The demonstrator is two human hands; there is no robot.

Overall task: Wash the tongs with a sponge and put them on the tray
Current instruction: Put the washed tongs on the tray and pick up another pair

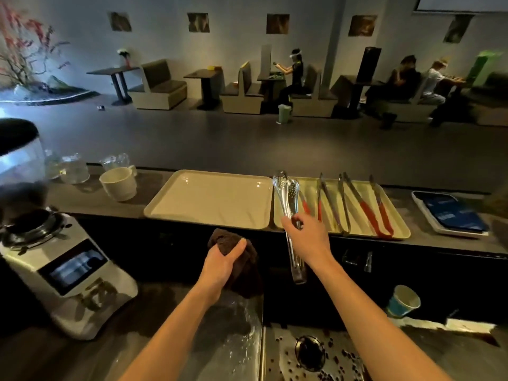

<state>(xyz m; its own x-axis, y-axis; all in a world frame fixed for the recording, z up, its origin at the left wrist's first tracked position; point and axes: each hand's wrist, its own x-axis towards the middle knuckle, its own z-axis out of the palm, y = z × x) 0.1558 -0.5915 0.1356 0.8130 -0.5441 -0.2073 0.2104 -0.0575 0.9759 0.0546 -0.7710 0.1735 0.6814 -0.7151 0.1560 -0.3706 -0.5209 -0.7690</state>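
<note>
The right hand was clamped round the middle of the steel tongs, whose perforated heads pointed away over the left edge of the right tray, where other tongs lay. The left hand gripped a dark brown sponge in curled fingers, just before the left tray. Both trays sat on the dark bench, behind a wet sink. Beyond, people sat in booths.
</note>
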